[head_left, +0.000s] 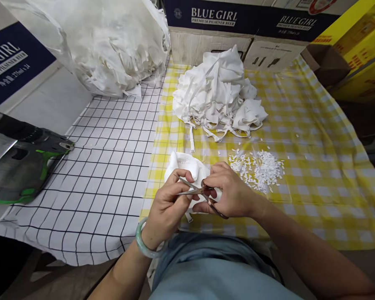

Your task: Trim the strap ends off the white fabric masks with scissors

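Note:
Small scissors are in my right hand, fingers through the handle loops. Their blades stand apart and point left toward the fingertips of my left hand. That hand is closed in a pinch on a white fabric piece, which lies under both hands; the exact spot pinched is hidden by the fingers. A short strap end pokes out below. To the right of my right hand lies a scatter of tiny white clippings.
A heap of white fabric pieces with straps sits behind the hands on the yellow checked cloth. A clear bag of white fabric stands back left. A power tool is at the left, and beer cartons border the back.

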{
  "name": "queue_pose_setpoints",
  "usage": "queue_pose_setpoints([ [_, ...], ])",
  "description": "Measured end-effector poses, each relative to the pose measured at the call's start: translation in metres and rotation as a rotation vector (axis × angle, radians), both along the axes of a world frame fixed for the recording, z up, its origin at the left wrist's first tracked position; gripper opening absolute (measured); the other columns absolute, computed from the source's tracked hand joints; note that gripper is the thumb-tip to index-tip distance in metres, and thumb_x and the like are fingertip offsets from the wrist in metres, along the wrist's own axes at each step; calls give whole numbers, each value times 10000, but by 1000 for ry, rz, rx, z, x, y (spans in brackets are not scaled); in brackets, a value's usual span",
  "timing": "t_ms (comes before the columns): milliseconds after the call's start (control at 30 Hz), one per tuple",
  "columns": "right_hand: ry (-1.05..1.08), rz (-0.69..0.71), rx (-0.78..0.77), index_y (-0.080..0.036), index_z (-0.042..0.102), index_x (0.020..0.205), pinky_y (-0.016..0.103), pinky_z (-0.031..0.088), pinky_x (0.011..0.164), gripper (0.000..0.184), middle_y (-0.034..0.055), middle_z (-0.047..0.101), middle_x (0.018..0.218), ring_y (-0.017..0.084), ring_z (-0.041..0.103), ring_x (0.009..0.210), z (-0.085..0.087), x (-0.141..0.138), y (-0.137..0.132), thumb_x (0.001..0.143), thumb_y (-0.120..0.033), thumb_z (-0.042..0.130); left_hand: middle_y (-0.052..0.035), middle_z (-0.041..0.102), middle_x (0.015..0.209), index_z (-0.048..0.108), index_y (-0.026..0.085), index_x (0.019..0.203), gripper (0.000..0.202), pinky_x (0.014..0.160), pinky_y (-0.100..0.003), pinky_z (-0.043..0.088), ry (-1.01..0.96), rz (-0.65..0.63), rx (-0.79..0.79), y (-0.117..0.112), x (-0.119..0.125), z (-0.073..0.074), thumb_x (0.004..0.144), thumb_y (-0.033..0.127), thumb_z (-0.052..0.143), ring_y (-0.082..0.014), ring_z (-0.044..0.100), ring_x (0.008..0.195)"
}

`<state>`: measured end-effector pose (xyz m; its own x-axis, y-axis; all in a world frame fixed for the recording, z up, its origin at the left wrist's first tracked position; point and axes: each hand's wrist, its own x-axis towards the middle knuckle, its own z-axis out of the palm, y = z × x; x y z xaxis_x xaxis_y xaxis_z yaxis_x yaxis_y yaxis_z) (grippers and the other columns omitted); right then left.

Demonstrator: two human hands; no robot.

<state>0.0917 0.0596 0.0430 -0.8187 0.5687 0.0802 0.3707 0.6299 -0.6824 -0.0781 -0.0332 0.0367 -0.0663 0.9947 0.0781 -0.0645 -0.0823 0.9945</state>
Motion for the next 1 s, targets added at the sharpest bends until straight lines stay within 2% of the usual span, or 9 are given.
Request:
queue_pose_setpoints([
  [233,59,-3,29,-165,523,519,304,304,742,516,-48,494,470,96,428,559,-10,4,2,702,-585,760,-77,586,870,711,188,782,203,893,-303,436,28,-13,44,4,0,-3,915,186,558,-201,479,1048],
  [433,53,-72,21,-165,513,480,270,324,662,568,-43,430,482,88,386,527,-19,6,1,749,-631,694,-82,570,908,701,188,750,229,873,-319,438,52,-34,-36,9,1,-7,915,217,546,-217,495,1052],
  [533,-47,-263,-75,-176,535,551,245,320,569,530,-28,503,533,96,436,519,-19,26,14,780,-640,653,-86,572,970,673,180,682,236,739,-297,448,85,12,-93,11,-17,-4,886,211,557,-214,530,987],
  [633,-352,-524,64,-194,565,666,250,325,560,414,4,589,637,142,515,598,-20,67,37,795,-571,676,-70,590,889,629,183,614,239,675,-288,449,112,281,-21,5,-56,6,842,170,557,-206,551,926],
  [700,-575,-592,210,-197,575,712,271,339,598,325,42,626,699,188,557,687,-22,97,51,815,-483,688,-50,596,842,606,186,594,221,718,-308,469,238,526,91,-3,-85,14,806,143,563,-206,565,916],
  [767,-679,-598,243,-192,591,741,282,336,604,251,68,647,726,208,572,705,-24,121,60,824,-406,692,-34,603,836,597,191,601,188,756,-349,486,549,648,74,-12,-109,19,784,160,568,-210,578,869],
  [833,-713,-592,225,-187,608,758,285,318,582,215,74,655,710,214,576,673,-25,133,63,814,-372,700,-41,605,823,585,195,621,149,785,-419,500,914,619,-77,-18,-122,17,767,226,583,-237,585,820],
  [900,-735,-597,209,-184,619,759,284,292,559,214,77,657,688,223,582,652,-24,134,61,792,-373,714,-86,614,903,609,190,723,105,879,-519,479,1133,570,-187,-20,-122,9,754,289,596,-305,586,917],
  [1000,-716,-605,180,-184,633,746,284,274,544,233,90,672,700,238,603,665,-22,123,52,762,-396,728,-162,564,1160,623,159,961,238,1042,-578,368,1122,529,-85,-19,-96,-7,776,305,594,-367,479,1187],
])
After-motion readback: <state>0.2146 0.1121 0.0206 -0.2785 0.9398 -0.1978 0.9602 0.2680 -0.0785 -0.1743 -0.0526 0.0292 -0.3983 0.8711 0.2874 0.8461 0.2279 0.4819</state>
